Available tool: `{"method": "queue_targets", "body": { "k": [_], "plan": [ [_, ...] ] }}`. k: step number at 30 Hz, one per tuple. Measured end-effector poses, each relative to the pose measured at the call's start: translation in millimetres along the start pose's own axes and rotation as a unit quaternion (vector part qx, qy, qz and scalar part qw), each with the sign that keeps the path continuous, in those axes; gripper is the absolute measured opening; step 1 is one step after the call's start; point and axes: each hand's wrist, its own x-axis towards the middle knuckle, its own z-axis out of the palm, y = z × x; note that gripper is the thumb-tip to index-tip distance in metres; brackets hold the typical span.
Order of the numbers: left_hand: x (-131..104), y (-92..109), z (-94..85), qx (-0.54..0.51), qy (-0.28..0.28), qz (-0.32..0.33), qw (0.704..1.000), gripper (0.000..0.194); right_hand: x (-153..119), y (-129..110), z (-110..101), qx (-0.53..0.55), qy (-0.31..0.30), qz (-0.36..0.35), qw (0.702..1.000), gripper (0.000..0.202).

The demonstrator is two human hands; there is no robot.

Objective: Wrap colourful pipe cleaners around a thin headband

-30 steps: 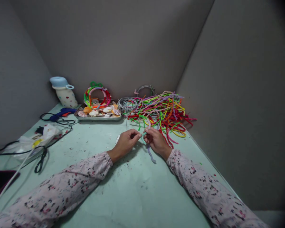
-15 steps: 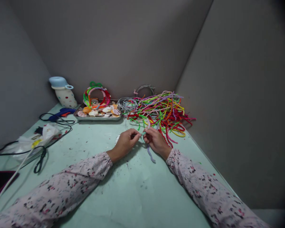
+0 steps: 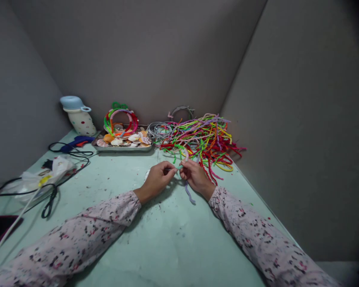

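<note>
My left hand is closed in a pinch over the middle of the table, on what looks like a thin wire, mostly hidden by the fingers. Close beside it, my right hand pinches a fuzzy pipe cleaner; a lavender end hangs below the fingers and a pale pink length rises above them. A small mint-green bit shows between the fingertips of both hands. Just behind them spreads a tangled heap of coloured pipe cleaners.
Behind my left hand stands a metal tray of seashells with fuzzy coloured rings on top. Coiled grey wire lies beside it. At left are a bottle, blue-handled tool, plastic bag and black cable.
Both hands keep nearly the same pinched pose, fingertips almost together. The whole view has shifted very slightly; nothing on the table has visibly moved.
</note>
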Motion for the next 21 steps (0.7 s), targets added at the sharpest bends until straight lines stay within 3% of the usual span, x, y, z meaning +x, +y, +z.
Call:
{"method": "queue_targets", "body": {
  "k": [21],
  "plan": [
    [0.1, 0.9, 2.6, 0.042, 0.028, 0.02, 0.999, 0.017, 0.5, -1.0, 0.6, 0.008, 0.004, 0.003, 1.0, 0.02]
  ]
}}
